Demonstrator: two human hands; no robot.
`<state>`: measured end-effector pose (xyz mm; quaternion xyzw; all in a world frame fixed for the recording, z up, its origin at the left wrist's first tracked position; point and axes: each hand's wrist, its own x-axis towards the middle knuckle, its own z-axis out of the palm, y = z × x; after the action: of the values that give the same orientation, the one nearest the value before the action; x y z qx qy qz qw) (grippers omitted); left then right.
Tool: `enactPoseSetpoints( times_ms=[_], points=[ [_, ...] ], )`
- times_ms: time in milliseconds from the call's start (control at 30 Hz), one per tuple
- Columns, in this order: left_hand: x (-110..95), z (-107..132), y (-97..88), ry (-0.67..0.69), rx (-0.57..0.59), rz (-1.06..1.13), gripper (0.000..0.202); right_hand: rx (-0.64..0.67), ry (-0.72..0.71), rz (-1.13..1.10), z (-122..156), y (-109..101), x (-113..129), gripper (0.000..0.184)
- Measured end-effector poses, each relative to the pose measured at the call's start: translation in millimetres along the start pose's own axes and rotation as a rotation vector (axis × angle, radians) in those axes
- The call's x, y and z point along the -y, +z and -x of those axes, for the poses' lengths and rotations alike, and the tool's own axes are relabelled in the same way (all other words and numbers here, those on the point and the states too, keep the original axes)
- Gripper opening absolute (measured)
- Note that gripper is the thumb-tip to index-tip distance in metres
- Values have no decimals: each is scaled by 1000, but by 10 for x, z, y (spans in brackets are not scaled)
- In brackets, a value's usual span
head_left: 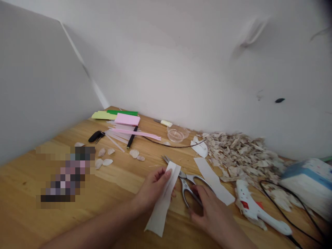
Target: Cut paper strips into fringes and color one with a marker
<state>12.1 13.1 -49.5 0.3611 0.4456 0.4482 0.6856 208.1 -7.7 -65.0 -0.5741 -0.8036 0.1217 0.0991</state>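
Note:
My left hand pinches a white paper strip between thumb and fingers, its lower end ragged and hanging toward me. Close by on the right, my right hand has its fingers curled around the handles of metal scissors. The blades point away to the upper left and pass partly behind the paper, so how far apart they are is hidden. Another white paper piece lies on the table just beyond the scissors.
A white glue gun with a black cable lies at right, before a heap of dry pale flakes. Pink paper, a black pen, a clear plastic dish and black keys lie farther back. A blurred-out object is at left.

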Motion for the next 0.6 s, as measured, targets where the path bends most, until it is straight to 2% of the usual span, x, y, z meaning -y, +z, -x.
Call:
enactPoseSetpoints(
  times_ms=[100,267,333,433,500,600],
  points=[
    [-15,-15,-25,0,-2,14,39,35,43,61,-47,-22,68,52],
    [-39,-21,-56,13,53,26,40,95,174,126,-94,-57,131,40],
    [-51,-31,-65,19,81,23,39,109,177,129,-84,-90,135,40],
    [-69,-45,-86,12,108,16,37,156,125,4,-59,-166,112,43],
    [-81,-39,-110,-7,116,12,35,137,103,-57,-50,-216,84,38],
    [-99,0,-148,-37,125,6,32,81,123,14,-68,-249,62,38]
  ],
)
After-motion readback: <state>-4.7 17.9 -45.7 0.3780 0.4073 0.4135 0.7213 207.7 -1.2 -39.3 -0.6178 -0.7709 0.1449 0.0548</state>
